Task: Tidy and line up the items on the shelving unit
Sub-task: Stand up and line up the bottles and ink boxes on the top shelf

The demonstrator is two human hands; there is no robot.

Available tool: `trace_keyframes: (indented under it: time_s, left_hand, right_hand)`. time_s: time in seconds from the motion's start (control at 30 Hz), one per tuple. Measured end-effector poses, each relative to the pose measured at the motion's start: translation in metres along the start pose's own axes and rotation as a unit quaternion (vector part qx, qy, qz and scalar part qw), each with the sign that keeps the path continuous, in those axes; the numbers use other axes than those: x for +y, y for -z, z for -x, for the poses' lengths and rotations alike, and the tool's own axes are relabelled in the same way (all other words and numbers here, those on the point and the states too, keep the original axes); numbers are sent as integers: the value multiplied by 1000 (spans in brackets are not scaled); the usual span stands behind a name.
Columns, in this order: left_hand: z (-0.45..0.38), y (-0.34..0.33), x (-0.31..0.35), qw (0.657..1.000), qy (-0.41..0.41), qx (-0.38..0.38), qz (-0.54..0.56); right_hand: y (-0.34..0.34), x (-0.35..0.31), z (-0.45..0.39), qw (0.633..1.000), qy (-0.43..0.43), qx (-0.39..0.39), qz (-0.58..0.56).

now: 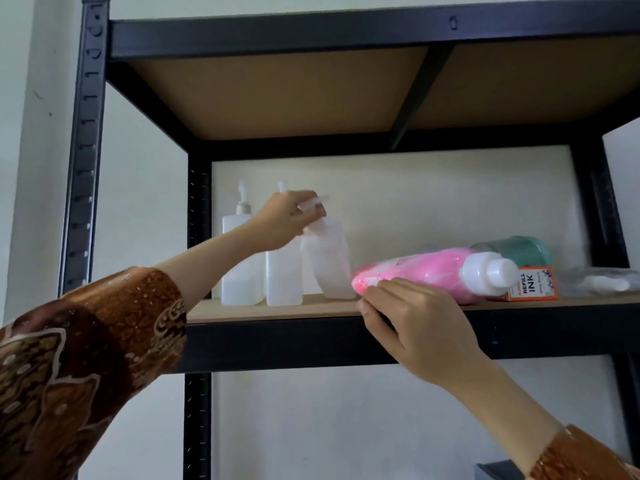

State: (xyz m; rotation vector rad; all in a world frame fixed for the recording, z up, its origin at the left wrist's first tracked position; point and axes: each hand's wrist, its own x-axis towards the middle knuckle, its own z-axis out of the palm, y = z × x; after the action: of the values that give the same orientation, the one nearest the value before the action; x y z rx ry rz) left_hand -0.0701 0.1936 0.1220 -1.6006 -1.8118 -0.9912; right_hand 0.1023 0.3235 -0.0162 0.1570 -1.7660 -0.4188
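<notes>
Patterned sleeve (79,358) fills seven o'clock. Left hand (287,216) grips a tilted pump bottle (327,261) by its top. Right hand (412,323), fingers curled, touches the lying pink bottle (415,271) at three o'clock.

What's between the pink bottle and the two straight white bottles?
A tilted white bottle, held at its pump by the left hand, seen in the head view.

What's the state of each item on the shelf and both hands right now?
left pump bottle: upright, at the left end
middle pump bottle: upright, beside it
third pump bottle: tilted, held at the pump
pink bottle: lying on its side, cap on
ink box: on the shelf behind the pink bottle's cap
green container: behind, partly hidden
left hand: grips the third bottle's pump
right hand: fingers touch the pink bottle's base
</notes>
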Motion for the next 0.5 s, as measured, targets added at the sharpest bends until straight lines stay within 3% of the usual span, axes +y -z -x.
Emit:
trace_keyframes:
  time_s: [0.17, 0.33, 0.5]
  left_hand:
    - [-32, 4, 2, 989, 65, 60, 123]
    - [-38, -24, 0, 989, 57, 133, 17]
    - [-48, -28, 6, 992, 68, 107, -24]
  right_hand:
    - [1, -1, -1, 1000, -2, 0, 13]
    - [1, -1, -1, 1000, 5, -2, 9]
    - [3, -1, -3, 1000, 7, 7, 10]
